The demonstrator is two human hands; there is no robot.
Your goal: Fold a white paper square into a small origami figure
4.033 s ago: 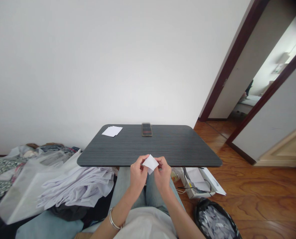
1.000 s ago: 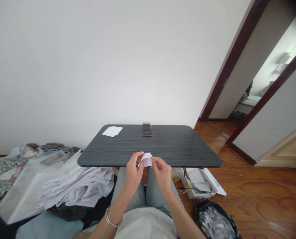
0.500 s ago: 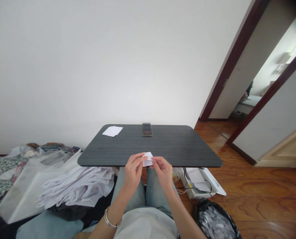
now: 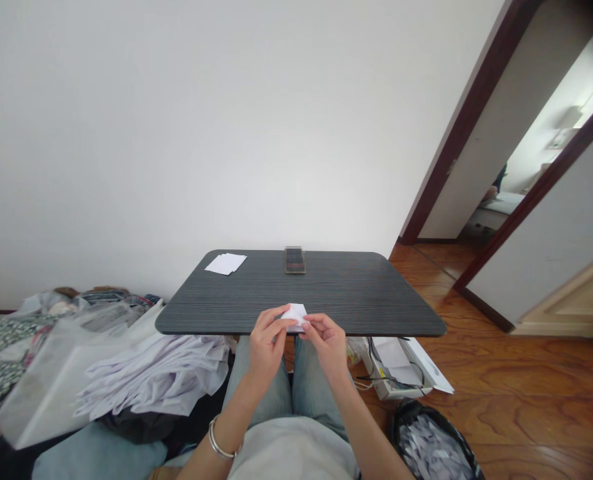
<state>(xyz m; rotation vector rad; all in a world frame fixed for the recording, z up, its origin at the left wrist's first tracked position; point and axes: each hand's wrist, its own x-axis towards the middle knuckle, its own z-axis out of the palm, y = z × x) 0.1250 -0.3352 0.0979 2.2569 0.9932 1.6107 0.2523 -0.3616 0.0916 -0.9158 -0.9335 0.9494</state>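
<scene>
My left hand (image 4: 268,339) and right hand (image 4: 327,339): fingertips pinched on small folded white paper (image 4: 295,316) | dark wood-grained desk (image 4: 301,291): flat white sheets (image 4: 225,264), 11 o'clock

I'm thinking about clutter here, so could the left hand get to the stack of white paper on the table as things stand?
Probably yes: the tabletop between the left hand and the paper stack looks bare, though that hand is pinching the small folded paper.
</scene>
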